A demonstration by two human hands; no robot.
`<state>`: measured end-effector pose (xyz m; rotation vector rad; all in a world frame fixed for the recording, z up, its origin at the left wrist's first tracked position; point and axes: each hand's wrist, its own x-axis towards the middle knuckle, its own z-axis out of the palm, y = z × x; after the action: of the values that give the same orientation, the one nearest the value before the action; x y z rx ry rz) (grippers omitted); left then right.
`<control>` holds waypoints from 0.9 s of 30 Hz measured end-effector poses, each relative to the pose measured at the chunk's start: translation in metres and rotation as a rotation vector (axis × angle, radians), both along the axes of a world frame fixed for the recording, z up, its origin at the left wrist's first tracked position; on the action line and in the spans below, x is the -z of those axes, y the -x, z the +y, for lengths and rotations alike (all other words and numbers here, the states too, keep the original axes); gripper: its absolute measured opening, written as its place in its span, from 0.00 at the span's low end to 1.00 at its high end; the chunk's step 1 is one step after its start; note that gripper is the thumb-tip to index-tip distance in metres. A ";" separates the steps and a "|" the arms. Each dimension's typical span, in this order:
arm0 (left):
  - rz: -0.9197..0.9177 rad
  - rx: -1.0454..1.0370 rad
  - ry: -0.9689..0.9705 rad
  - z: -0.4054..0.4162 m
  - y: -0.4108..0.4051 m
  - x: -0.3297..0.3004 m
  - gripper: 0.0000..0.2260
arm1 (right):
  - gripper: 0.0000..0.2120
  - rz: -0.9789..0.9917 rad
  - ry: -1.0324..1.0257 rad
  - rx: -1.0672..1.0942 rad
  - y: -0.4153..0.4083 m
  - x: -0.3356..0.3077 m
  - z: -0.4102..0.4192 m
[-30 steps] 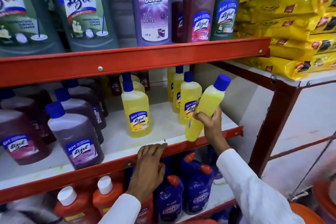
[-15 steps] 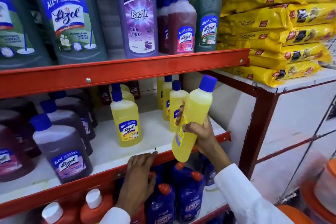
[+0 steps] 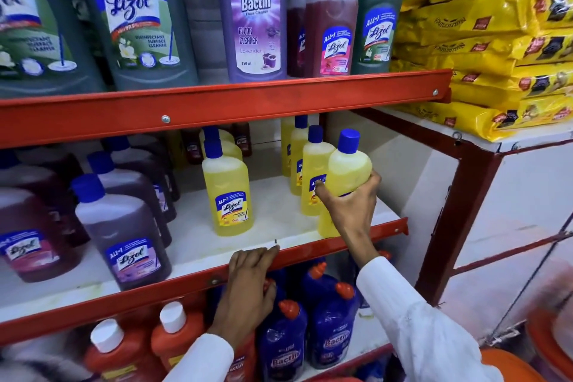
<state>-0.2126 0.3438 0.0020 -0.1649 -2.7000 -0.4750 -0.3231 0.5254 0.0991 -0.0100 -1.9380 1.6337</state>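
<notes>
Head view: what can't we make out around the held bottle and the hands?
- yellow bottle: label mostly covered by the right hand; whether its base touches the shelf is unclear.
- left hand, holding the rail: palm hidden by its own back.
- rear yellow bottles: tops hidden by the upper rail.
- label small print: too small to read.

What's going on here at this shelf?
A person seems to be arranging cleaner bottles on a shop rack. The right hand grips a yellow bottle upright at the middle shelf's front right corner, by other yellow bottles. The left hand holds the red front rail of that shelf.
</notes>
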 end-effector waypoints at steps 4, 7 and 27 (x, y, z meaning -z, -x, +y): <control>0.004 -0.001 0.000 0.000 0.001 0.001 0.31 | 0.43 -0.034 -0.070 -0.015 0.018 0.005 -0.008; 0.000 -0.012 -0.005 0.001 0.001 0.001 0.32 | 0.43 -0.055 -0.095 -0.033 0.027 0.005 -0.014; -0.021 -0.005 0.014 0.000 -0.003 -0.003 0.32 | 0.46 -0.142 -0.171 -0.046 0.019 0.018 -0.009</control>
<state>-0.2096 0.3437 0.0051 -0.1572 -2.7243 -0.4595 -0.3417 0.5163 0.0812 -0.0143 -2.1962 1.5268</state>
